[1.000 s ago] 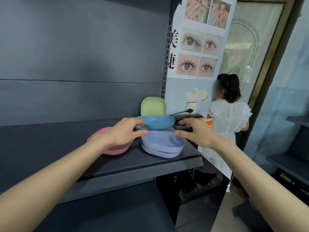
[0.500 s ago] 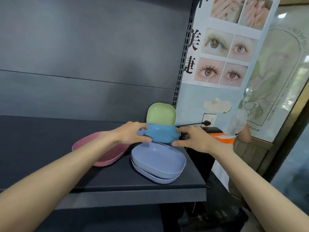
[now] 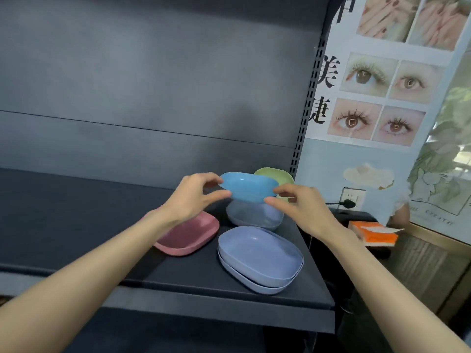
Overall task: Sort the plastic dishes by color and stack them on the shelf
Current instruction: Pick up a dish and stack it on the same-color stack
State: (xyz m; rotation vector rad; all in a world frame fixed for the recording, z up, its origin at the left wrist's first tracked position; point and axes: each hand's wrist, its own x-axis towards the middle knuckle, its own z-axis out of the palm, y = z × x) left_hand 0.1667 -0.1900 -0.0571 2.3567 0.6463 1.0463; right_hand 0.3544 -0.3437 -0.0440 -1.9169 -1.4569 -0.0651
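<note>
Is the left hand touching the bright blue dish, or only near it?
Touching. The head view shows the left hand pinching the bright blue dish by its left rim.

The bright blue dish is smooth plastic with a soft gloss — light catches along its rim — while the lavender dishes stacked in front and the pink dish look like the same plastic but duller, the pink one faintly grainy. The shelf is dark and matt, and the back panel behind it looks like painted sheet metal with a faint, smeary sheen, beside a perforated metal upright. The poster is printed paper, slightly glossy.
</note>
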